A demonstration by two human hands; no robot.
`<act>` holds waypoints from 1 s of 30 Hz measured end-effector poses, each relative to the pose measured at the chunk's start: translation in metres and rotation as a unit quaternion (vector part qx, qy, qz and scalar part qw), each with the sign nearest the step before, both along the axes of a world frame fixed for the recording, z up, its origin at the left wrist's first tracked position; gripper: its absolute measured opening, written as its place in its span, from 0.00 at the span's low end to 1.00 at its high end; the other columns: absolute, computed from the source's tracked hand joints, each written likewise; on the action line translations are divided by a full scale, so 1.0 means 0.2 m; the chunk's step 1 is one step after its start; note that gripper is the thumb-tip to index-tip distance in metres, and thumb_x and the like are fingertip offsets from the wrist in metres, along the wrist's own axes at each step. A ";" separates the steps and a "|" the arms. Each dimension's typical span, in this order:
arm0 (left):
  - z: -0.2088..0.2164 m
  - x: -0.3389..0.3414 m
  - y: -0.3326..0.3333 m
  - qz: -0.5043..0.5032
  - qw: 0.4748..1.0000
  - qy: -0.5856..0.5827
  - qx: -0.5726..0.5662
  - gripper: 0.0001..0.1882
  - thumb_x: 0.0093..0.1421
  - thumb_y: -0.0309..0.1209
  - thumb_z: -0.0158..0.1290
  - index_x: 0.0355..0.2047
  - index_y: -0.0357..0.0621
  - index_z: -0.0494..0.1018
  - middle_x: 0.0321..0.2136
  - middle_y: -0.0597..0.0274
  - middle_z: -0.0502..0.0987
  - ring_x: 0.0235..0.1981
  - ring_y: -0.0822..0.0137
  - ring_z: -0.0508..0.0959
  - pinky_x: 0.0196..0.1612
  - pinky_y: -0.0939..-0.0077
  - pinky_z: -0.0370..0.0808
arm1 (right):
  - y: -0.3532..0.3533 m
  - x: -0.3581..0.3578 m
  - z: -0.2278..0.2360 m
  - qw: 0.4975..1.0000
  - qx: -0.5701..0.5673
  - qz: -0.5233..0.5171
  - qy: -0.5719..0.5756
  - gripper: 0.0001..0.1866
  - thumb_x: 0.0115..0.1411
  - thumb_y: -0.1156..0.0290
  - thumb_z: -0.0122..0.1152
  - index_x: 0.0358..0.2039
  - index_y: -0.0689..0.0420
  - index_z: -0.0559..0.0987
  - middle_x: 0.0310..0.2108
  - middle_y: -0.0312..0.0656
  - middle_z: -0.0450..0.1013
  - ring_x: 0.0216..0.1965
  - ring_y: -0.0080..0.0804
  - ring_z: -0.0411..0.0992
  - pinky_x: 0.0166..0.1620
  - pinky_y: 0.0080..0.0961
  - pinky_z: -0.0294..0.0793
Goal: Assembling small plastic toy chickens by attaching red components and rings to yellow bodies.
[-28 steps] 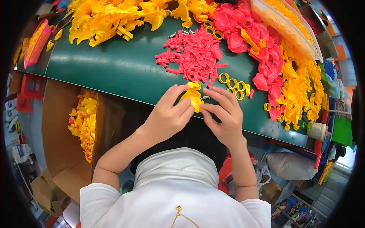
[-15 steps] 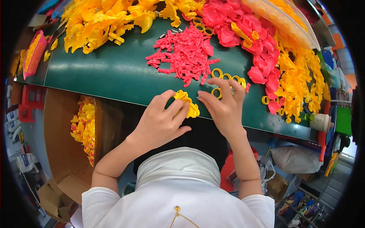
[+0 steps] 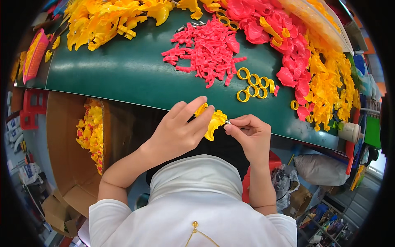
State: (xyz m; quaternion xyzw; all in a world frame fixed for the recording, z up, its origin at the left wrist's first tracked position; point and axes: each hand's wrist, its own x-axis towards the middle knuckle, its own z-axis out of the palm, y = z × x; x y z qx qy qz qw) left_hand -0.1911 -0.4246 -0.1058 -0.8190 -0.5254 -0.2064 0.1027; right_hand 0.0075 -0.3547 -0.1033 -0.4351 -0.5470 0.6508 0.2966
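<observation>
My left hand (image 3: 183,126) is closed round a yellow curved plastic part (image 3: 216,124) at the table's front edge. Thumb and fingertips of my right hand (image 3: 249,131) pinch a small silvery metal piece (image 3: 227,122) against the right side of that part. The exact shape of the metal piece is too small to make out. Several yellow rings (image 3: 254,79) lie on the green tabletop (image 3: 123,78) just beyond my right hand. Farther off is a heap of small pink plastic strips (image 3: 205,49), with a few metal pieces (image 3: 193,24) at its far edge.
Yellow plastic parts (image 3: 111,22) are heaped at the far left. Pink rounded shells (image 3: 294,61) and more yellow parts (image 3: 329,78) line the right, beside a pale basket (image 3: 317,20). A cardboard box (image 3: 68,136) holding yellow and pink pieces stands below the table's left edge.
My right hand has moved down and right, and its small metal piece now meets the yellow part. The yellow part has turned and shifted slightly right in my left hand.
</observation>
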 end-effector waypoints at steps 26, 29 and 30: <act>-0.22 -0.04 0.08 -0.084 0.977 -0.151 0.127 0.06 0.45 0.20 0.63 0.24 0.38 0.77 0.39 0.61 0.80 0.50 0.52 0.77 0.45 0.67 0.82 | 0.24 -0.08 0.17 0.956 -0.099 0.197 -0.194 0.11 0.50 0.77 0.72 0.21 0.63 0.76 0.20 0.40 0.77 0.21 0.20 0.75 0.25 0.15 0.73; -0.22 -0.04 0.08 -0.092 0.979 -0.130 0.126 0.06 0.45 0.19 0.63 0.25 0.38 0.77 0.38 0.61 0.80 0.50 0.52 0.77 0.46 0.66 0.82 | 0.31 -0.10 0.20 0.927 -0.048 0.260 -0.267 0.12 0.48 0.76 0.73 0.19 0.63 0.76 0.18 0.40 0.76 0.20 0.20 0.74 0.23 0.16 0.72; -0.22 -0.04 0.08 -0.092 0.980 -0.122 0.130 0.06 0.45 0.19 0.63 0.25 0.38 0.77 0.38 0.61 0.80 0.50 0.52 0.77 0.46 0.65 0.82 | 0.33 -0.13 0.21 0.903 -0.010 0.307 -0.300 0.12 0.47 0.75 0.73 0.18 0.64 0.75 0.18 0.40 0.76 0.19 0.20 0.74 0.22 0.16 0.71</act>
